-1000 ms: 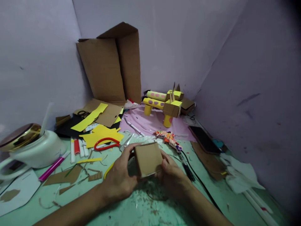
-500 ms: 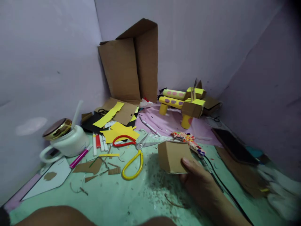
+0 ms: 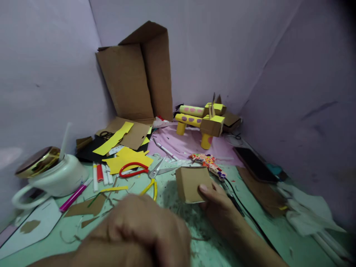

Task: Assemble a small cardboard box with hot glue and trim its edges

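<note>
My right hand [image 3: 215,198] is closed on a small cardboard box [image 3: 193,185], its thumb lying across one face. The box is held above the green tabletop, right of the scissors. Close to the camera at the bottom, my left hand [image 3: 144,226] is curled into a fist and a little blurred; whatever lies in its fingers, if anything, is hidden. Just past it lie open scissors [image 3: 152,173] with one red and one yellow handle, the yellow one partly covered by that hand. A flower-patterned tool with a black cord, like a glue gun [image 3: 207,163], rests behind the box.
Two yellow toy animals [image 3: 201,120] of tubes and cardboard stand on pink cloth. Behind are a large cardboard piece [image 3: 128,79] and yellow paper [image 3: 126,159]. A white pot [image 3: 63,176], markers [image 3: 100,173] and cardboard scraps [image 3: 89,204] lie left; a phone [image 3: 254,163] lies right.
My left hand has come up into view from the bottom, covering part of the table and the yellow scissor handle. The view has turned right. My right hand still holds the box.
</note>
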Demonstrator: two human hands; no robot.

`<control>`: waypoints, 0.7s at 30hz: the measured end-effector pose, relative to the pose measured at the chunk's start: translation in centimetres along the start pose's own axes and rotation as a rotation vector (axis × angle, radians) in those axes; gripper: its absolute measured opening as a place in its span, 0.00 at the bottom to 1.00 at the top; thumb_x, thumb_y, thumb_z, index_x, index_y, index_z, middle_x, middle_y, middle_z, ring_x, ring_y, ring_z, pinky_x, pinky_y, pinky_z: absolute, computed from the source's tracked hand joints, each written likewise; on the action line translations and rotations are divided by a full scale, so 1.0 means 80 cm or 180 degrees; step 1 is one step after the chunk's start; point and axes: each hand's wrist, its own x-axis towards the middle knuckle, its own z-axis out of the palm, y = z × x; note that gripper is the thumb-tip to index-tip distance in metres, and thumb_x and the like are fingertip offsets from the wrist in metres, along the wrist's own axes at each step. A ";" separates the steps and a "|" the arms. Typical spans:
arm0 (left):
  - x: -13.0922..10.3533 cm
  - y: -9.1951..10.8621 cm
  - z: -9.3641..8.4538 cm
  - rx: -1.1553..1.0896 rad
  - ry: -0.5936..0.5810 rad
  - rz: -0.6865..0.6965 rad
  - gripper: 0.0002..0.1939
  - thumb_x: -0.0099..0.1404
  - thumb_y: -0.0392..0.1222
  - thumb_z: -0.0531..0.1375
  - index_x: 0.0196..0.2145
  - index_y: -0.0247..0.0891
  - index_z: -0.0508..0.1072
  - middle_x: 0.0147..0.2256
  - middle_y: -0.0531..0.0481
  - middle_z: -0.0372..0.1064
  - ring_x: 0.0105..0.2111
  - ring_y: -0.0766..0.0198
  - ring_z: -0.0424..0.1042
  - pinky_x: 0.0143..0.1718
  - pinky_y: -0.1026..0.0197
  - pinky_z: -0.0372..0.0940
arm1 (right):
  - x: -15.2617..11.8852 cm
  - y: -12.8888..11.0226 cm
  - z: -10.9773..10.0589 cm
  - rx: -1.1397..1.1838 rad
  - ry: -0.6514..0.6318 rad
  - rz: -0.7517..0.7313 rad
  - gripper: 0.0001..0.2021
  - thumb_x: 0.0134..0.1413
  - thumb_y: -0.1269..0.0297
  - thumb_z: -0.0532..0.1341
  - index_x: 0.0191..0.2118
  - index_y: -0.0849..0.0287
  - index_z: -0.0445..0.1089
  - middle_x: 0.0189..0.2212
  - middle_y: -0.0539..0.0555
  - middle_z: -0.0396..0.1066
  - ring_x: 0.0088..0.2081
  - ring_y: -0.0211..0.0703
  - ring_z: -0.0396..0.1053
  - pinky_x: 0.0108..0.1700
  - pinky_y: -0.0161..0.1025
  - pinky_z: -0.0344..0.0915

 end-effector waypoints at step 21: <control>0.105 0.015 -0.004 0.3220 -0.0051 -0.0281 0.16 0.56 0.30 0.51 0.39 0.33 0.75 0.39 0.33 0.75 0.40 0.40 0.75 0.36 0.48 0.67 | 0.003 -0.026 -0.026 0.1242 -0.0918 0.0931 0.26 0.42 0.55 0.69 0.48 0.64 0.74 0.31 0.51 0.77 0.26 0.32 0.69 0.25 0.24 0.66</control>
